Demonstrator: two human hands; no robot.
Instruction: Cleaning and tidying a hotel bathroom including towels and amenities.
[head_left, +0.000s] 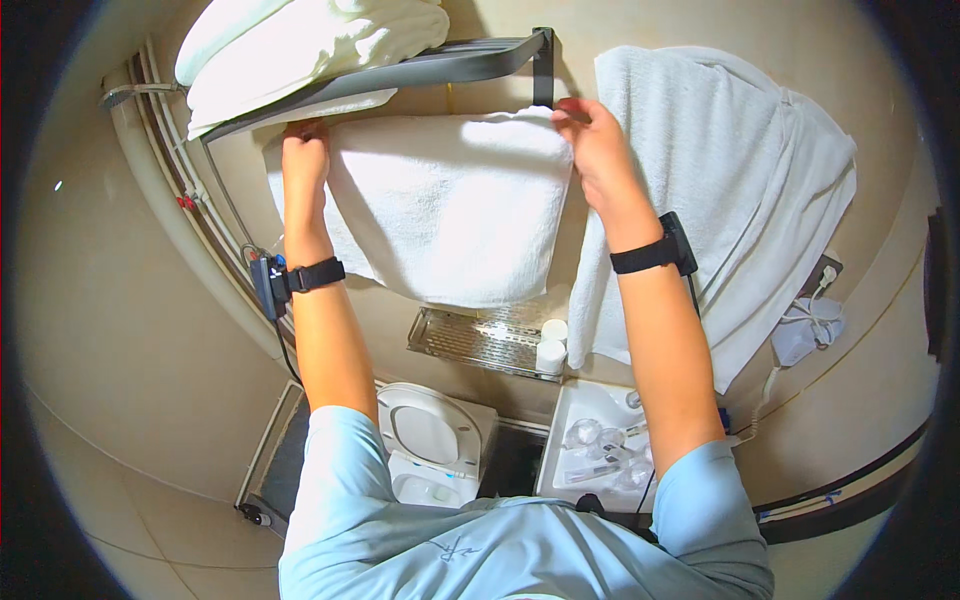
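A white towel (450, 202) hangs spread out below a dark metal towel rack (420, 67). At its upper left, my left hand (305, 154) is closed on the towel's edge, the fingertips partly hidden. My right hand (592, 142) pinches the upper right corner between thumb and fingers, just under the rack's bracket. Folded white towels (300, 52) lie piled on the rack. To the right of my right hand hangs a larger white towel (697, 172).
Below the towel are a perforated metal shelf (480, 341) with white cups (551, 356), a toilet (427, 435) and a white washbasin (559, 480) holding clear plastic items. Pipes (161, 142) run along the left wall. A corded hair dryer (806, 330) hangs at right.
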